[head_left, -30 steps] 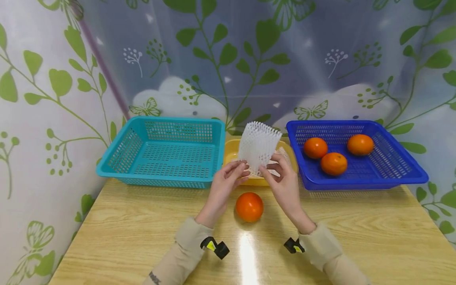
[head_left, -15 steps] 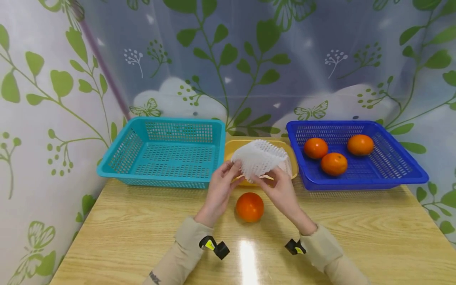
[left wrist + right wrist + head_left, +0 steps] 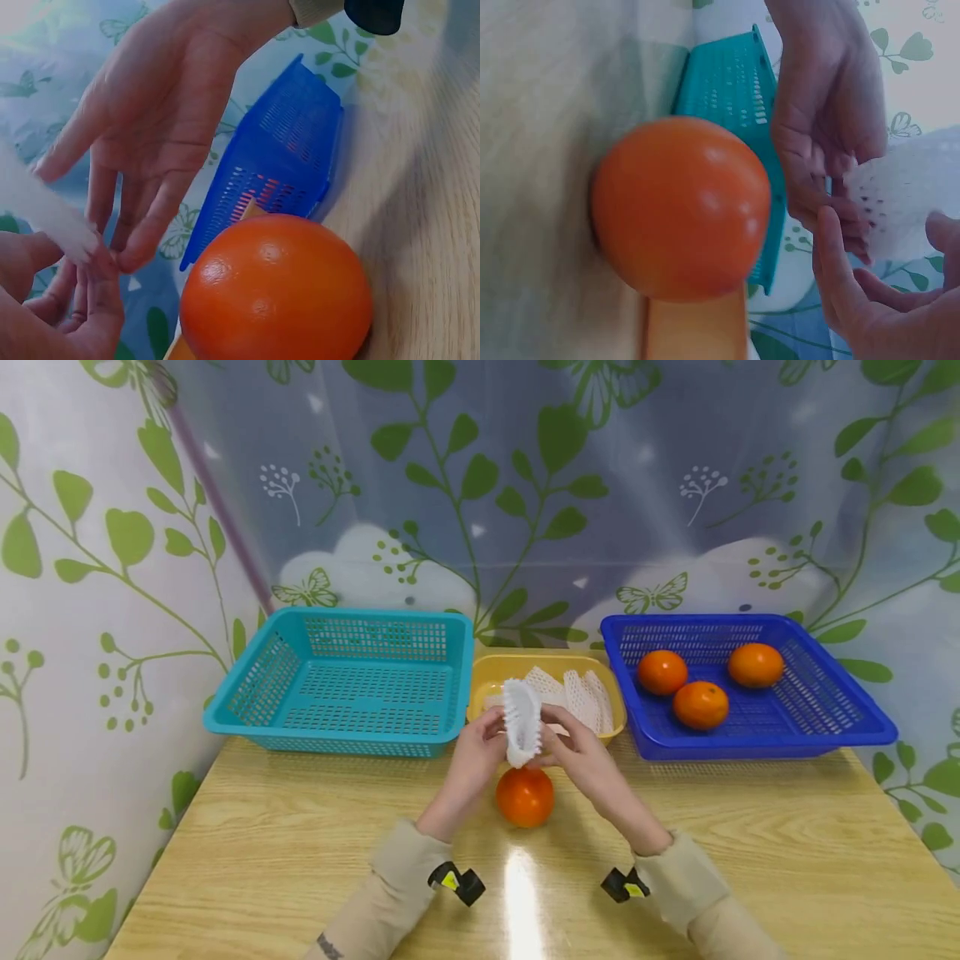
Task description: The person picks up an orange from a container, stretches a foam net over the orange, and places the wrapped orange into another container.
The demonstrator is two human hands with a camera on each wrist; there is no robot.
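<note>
A white foam net sleeve (image 3: 522,722) is held up between both hands, its mouth turned toward the head camera. My left hand (image 3: 474,760) grips it from the left side, and my right hand (image 3: 583,756) holds it from the right with thumb and fingers about it. In the right wrist view, the left fingers (image 3: 851,214) lie at the mesh edge of the sleeve (image 3: 907,199). Just below the hands, a round orange fruit (image 3: 525,797) rests on the table, large in the left wrist view as the orange fruit (image 3: 277,292).
Behind the hands stands a yellow basket (image 3: 487,672) with several more foam nets (image 3: 581,693). A teal basket (image 3: 360,739) with nothing in it is at left. On the right, a blue basket (image 3: 750,745) holds three orange fruits (image 3: 701,705). A patterned curtain (image 3: 480,485) closes off the back.
The foam net sleeve was upright, then tipped over; now it is lower and turned with its mouth toward me. Both hands moved slightly down and closer together. The fruits stayed put.
</note>
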